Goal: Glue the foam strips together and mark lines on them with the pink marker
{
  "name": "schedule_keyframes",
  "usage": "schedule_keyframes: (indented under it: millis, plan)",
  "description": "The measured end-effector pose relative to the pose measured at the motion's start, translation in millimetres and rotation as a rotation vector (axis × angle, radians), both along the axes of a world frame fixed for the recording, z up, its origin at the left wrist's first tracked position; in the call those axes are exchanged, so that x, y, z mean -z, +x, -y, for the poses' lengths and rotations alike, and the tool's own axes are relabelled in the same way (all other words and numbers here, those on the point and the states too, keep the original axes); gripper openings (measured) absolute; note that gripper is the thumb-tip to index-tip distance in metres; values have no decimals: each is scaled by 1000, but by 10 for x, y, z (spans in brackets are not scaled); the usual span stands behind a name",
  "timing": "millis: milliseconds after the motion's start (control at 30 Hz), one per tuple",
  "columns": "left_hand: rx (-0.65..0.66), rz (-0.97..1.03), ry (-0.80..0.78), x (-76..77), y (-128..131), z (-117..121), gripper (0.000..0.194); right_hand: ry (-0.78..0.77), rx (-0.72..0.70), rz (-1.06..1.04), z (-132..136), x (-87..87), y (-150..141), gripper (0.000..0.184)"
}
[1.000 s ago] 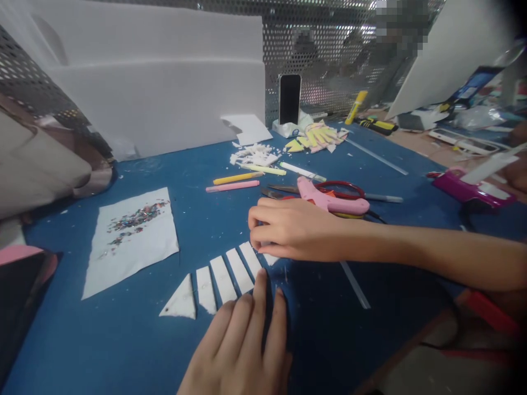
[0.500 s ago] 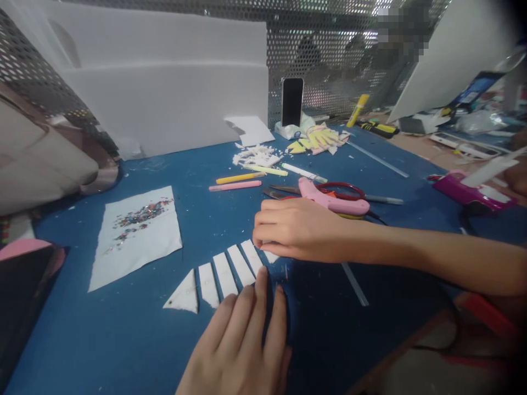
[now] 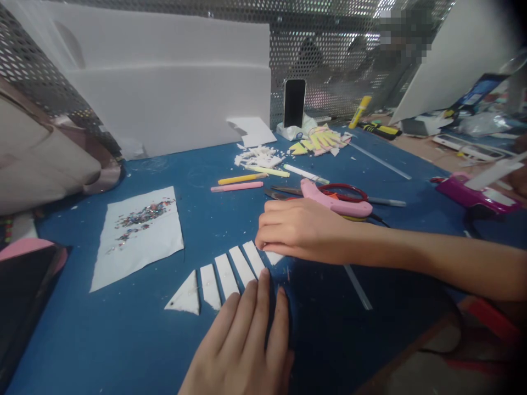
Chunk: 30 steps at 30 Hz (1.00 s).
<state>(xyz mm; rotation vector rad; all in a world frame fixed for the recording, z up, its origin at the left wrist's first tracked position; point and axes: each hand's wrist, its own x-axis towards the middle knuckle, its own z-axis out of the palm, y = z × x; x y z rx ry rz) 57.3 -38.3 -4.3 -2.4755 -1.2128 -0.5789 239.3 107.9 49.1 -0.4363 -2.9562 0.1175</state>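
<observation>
The left hand [image 3: 242, 340] lies open, fingers extended onto 4 flat, matte white strips [image 3: 225, 271] on the blue surface [image 3: 123, 340]; the right hand [image 3: 296, 227] curls over a white end piece [image 3: 274, 258], its grip too hidden to tell; a triangular piece [image 3: 187, 296] bears 1 dark dot.

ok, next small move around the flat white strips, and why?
I'd probably ease the left hand back slightly: its fingers cover the lower ends of some flat white strips, so the spacing there can't be checked. The right hand is at the small white end piece and can likely wait.
</observation>
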Motion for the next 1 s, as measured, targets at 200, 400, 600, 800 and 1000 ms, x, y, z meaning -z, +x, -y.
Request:
schedule_keyframes:
  millis: [200, 400, 600, 800, 1000]
  plan:
    - [8, 2, 2, 3, -6, 0, 33, -13, -4, 18, 4, -16, 1, 19]
    - [3, -3, 0, 8, -5, 5, 34, -24, 7, 48, 19, -43, 6, 22]
    - [2, -13, -3, 1, 0, 2, 34, -19, 13, 40, 28, -35, 8, 21]
    - [9, -17, -3, 2, -6, 0, 35, -14, -1, 25, 30, -34, 6, 21]
    - [-1, -24, -19, 6, -7, 9, 34, -16, -2, 45, 25, -33, 8, 21]
